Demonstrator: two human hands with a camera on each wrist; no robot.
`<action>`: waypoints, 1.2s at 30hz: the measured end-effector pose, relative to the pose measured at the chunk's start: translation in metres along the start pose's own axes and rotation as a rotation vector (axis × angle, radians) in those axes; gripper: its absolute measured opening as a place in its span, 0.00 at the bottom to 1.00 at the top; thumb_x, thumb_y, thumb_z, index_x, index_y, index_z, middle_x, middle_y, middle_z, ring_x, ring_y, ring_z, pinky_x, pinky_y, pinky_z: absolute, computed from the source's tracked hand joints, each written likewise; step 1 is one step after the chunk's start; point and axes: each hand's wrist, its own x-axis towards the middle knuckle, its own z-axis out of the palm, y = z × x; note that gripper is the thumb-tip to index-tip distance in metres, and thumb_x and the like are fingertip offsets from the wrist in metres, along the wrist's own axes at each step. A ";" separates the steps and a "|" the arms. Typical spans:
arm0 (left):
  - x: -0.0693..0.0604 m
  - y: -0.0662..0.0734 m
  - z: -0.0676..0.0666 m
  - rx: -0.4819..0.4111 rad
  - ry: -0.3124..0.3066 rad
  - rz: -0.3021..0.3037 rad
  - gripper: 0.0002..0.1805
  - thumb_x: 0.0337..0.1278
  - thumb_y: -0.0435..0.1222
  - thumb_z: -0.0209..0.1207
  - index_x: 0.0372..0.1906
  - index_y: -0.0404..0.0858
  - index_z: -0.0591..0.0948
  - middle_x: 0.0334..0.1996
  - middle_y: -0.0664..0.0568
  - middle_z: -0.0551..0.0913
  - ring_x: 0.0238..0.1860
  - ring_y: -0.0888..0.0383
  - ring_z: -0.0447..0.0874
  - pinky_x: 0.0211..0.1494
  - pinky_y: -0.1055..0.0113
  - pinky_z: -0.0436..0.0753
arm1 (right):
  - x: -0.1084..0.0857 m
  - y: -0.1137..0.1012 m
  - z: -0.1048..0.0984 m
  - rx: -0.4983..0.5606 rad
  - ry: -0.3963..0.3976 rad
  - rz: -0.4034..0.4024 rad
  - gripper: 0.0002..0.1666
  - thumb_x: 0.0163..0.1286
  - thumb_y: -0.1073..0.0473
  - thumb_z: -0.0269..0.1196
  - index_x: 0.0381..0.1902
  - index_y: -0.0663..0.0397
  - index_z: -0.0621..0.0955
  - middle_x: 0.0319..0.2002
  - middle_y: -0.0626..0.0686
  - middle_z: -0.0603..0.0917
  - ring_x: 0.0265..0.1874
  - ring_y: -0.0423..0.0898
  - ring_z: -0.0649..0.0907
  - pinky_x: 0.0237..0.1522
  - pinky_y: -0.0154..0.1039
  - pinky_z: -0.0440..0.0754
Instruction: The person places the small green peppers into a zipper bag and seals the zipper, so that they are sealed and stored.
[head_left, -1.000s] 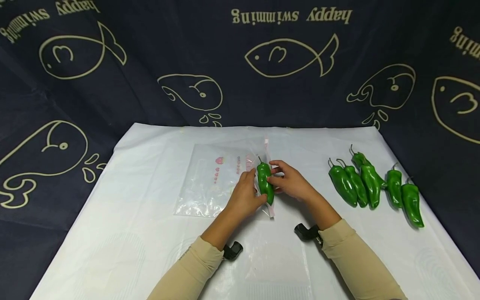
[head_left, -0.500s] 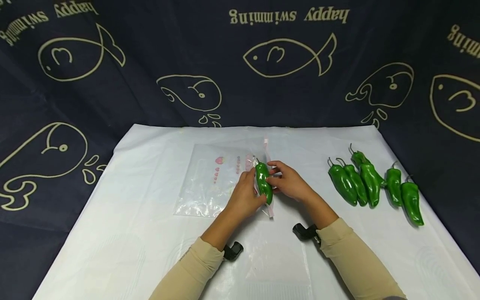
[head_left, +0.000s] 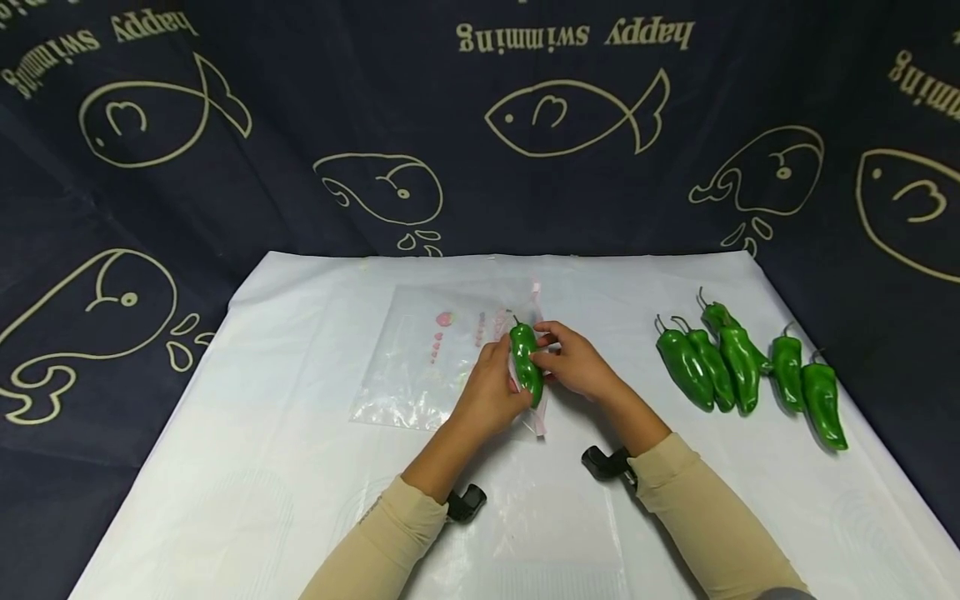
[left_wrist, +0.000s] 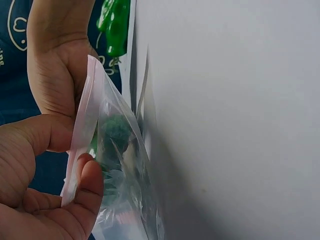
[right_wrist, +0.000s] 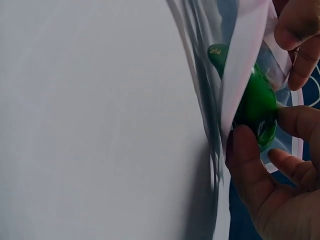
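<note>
A glossy green pepper [head_left: 527, 367] is at the mouth of a clear plastic zip bag [head_left: 408, 367] with strawberry prints. My right hand [head_left: 576, 364] holds the pepper between thumb and fingers. In the right wrist view the pepper [right_wrist: 260, 100] lies partly behind the bag's pale pink edge strip [right_wrist: 245, 55]. My left hand [head_left: 489, 393] pinches the bag's edge; the left wrist view shows that thumb and fingers on the strip [left_wrist: 86, 107]. Through the film there, a dark green shape is blurred.
Several more green peppers [head_left: 738, 367] lie at the right of the white-covered table [head_left: 217, 400]. Another clear plastic sheet or bag [head_left: 555, 525] lies flat near the front, between the forearms. A dark cloth [head_left: 570, 200] with fish drawings hangs behind the table.
The pepper has shifted slightly left with my right hand, and the bag has slid a little to the right. Both hands keep their hold.
</note>
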 end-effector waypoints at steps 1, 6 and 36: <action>0.000 0.000 0.000 -0.003 0.001 0.002 0.50 0.43 0.31 0.68 0.74 0.25 0.57 0.63 0.37 0.69 0.48 0.51 0.75 0.54 0.61 0.77 | 0.000 0.000 0.000 0.001 0.001 0.000 0.33 0.70 0.63 0.62 0.71 0.60 0.66 0.57 0.65 0.73 0.49 0.57 0.81 0.39 0.45 0.86; 0.000 0.001 0.001 -0.027 0.010 0.013 0.50 0.43 0.30 0.68 0.74 0.24 0.57 0.62 0.36 0.70 0.53 0.50 0.75 0.58 0.59 0.76 | 0.001 0.000 0.001 0.012 0.005 -0.005 0.33 0.70 0.64 0.62 0.70 0.60 0.67 0.57 0.64 0.73 0.48 0.56 0.81 0.38 0.44 0.86; 0.001 0.000 0.001 -0.100 0.026 -0.026 0.49 0.44 0.29 0.63 0.75 0.25 0.57 0.64 0.39 0.70 0.37 0.59 0.75 0.42 0.68 0.78 | 0.006 0.001 0.009 0.045 -0.036 0.031 0.32 0.70 0.66 0.60 0.71 0.61 0.66 0.55 0.65 0.73 0.46 0.55 0.79 0.37 0.45 0.85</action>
